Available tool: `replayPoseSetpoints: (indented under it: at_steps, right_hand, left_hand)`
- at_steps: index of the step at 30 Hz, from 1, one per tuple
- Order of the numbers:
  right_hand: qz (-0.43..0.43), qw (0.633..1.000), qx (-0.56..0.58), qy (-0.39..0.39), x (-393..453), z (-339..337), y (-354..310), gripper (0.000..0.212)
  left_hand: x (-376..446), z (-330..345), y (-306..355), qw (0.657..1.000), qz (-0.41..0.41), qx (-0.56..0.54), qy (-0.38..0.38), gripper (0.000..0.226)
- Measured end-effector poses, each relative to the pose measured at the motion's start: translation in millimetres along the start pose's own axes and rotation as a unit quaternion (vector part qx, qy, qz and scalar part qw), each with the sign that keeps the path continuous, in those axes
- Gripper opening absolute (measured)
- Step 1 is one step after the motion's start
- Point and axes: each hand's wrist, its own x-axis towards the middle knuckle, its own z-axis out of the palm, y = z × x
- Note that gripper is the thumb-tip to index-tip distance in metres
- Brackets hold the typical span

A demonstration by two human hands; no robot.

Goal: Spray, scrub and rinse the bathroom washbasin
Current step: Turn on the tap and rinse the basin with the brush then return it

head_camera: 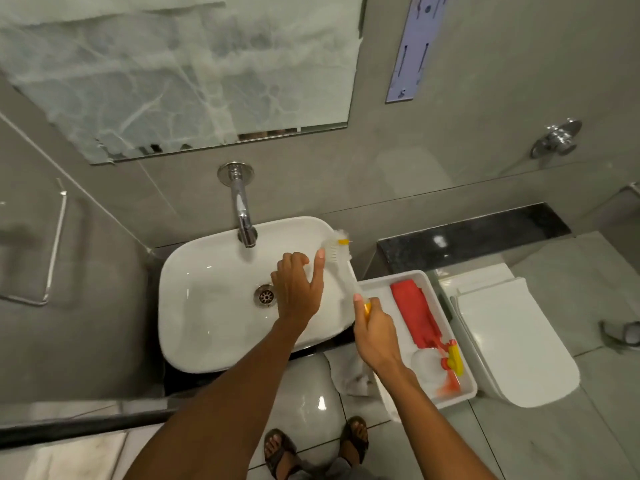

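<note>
From the head camera, the white washbasin [207, 306] sits in the middle of the view with its metal drain [265, 295] near the centre of the bowl. A chrome tap [242, 216] comes out of the grey wall at 12 o'clock from the drain, its spout hanging over the back of the bowl.

The right hand [375, 336] is closed around the yellow end of a brush [337, 268], at 3 o'clock from the drain, over the basin's right rim. The brush's white shaft runs up toward 1 o'clock, and its bristled head lies against the basin's back right corner.

The left hand [298, 289] hovers over the bowl just right of the drain, fingers spread wide and holding nothing, with the forefinger raised beside the brush shaft.

At 4 o'clock from the basin a white tray [464, 393] holds a red cloth [414, 315] and a spray bottle [445, 367] with a red-and-yellow trigger, lying on its side. Beyond the tray, at 3 o'clock, is a white toilet lid [512, 344]. A mirror [194, 74] hangs above the tap.
</note>
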Motion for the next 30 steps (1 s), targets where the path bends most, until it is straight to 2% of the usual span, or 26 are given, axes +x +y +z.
replayPoseSetpoints:
  at_steps: [2,5,8,12,15,19,25,30]
  right_hand:
    - [0.021,1.000,0.009,0.016,9.0,-11.7,27.1,0.046]
    - [0.056,0.998,0.006,0.029,25.7,-22.1,75.8,0.044]
    - [0.083,0.996,-0.015,0.020,35.4,-18.6,116.0,0.039]
    - [0.150,0.987,-0.037,-0.047,52.0,4.7,151.0,0.044]
    - [0.185,0.980,-0.046,-0.065,69.6,27.9,168.2,0.042]
    - [0.200,0.977,-0.003,-0.070,91.4,53.6,184.5,0.039]
    - [0.205,0.971,0.078,-0.091,109.8,77.7,211.0,0.031]
    - [0.200,0.976,0.008,-0.085,107.3,87.0,235.3,0.032]
  left_hand:
    - [-5.7,16.8,4.0,0.997,0.046,0.006,-0.056,0.043]
    - [-17.4,51.8,7.7,0.980,0.073,0.046,-0.178,0.083]
    - [-28.1,80.5,7.1,0.961,0.120,0.078,-0.236,0.105]
    - [-45.7,109.9,1.5,0.955,0.119,0.109,-0.248,0.110]
    - [-51.3,123.7,-3.9,0.960,0.121,0.138,-0.213,0.102]
    - [-50.8,129.4,-8.5,0.959,0.137,0.161,-0.191,0.094]
    - [-50.8,129.4,-10.3,0.954,0.123,0.158,-0.222,0.092]
    - [-51.9,128.2,-10.0,0.952,0.118,0.164,-0.229,0.092]
